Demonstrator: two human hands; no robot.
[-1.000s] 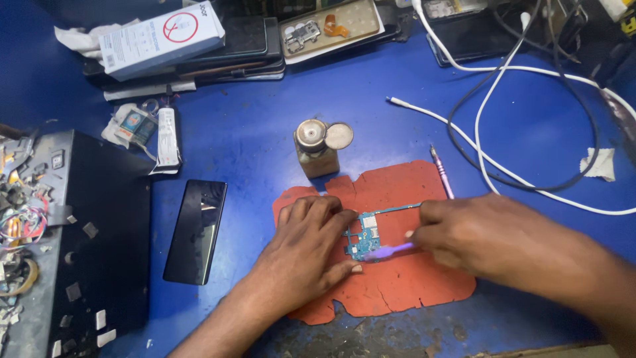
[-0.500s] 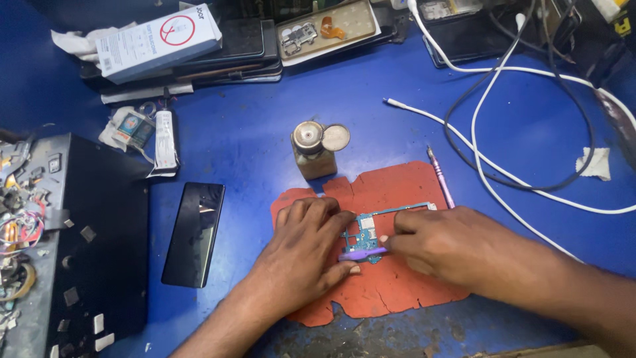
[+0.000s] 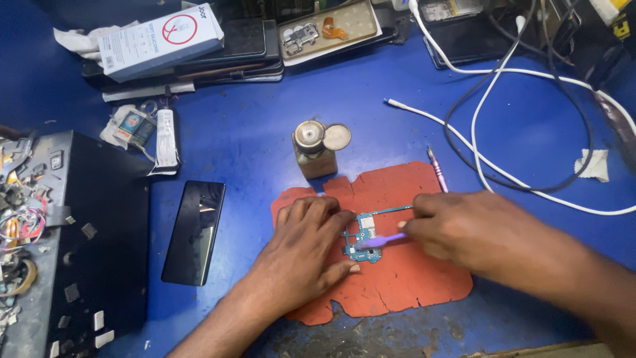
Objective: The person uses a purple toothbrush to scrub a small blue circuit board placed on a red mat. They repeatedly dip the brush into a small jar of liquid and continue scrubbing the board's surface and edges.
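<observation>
A small circuit board [image 3: 363, 237] is brushed on an orange mat [image 3: 397, 278]

The board is pinned flat near the mat's centre by the left hand [image 3: 306, 255], fingers spread along its 9 o'clock edge. A purple brush [image 3: 379, 241] is pinched in the right hand [image 3: 464, 232], its tip laid on the board. A dispenser bottle [image 3: 314, 151] stands at 12 o'clock of the mat, a dark phone [image 3: 195, 231] at 9 o'clock

Even overhead light, moderate sharpness
Light is falling from above, casting soft shadows under the hands; right hand [image 3: 464, 232] is blurring slightly, phone [image 3: 194, 232] is showing faint glare, top corners are darkening.
</observation>
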